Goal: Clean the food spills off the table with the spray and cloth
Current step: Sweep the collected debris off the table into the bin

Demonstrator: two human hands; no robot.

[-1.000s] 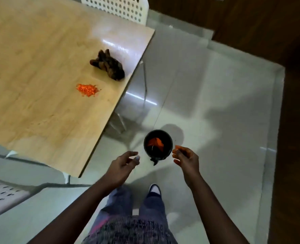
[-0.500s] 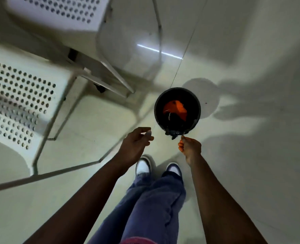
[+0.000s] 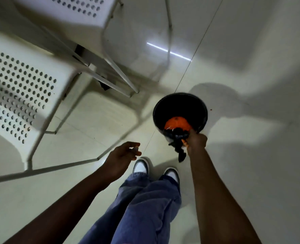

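A small black bin (image 3: 160,104) stands on the pale floor in front of my feet, with orange food waste (image 3: 177,122) lying in its bottom. My right hand (image 3: 197,142) is at the bin's near rim, its fingers curled round the bunched black liner (image 3: 178,147) that hangs over the edge. My left hand (image 3: 122,156) hovers to the left of the bin above the floor, fingers loosely curled and holding nothing. The table, the cloth and the spray are out of view.
A white perforated chair (image 3: 22,81) stands at the left, its thin metal legs reaching toward the bin. A second white chair (image 3: 71,9) is at the top. My white shoes (image 3: 140,165) stand just short of the bin.
My right hand has moved forward from just short of the bin to its near rim and taken hold of the liner. My view has shifted closer. The left hand has hardly moved.
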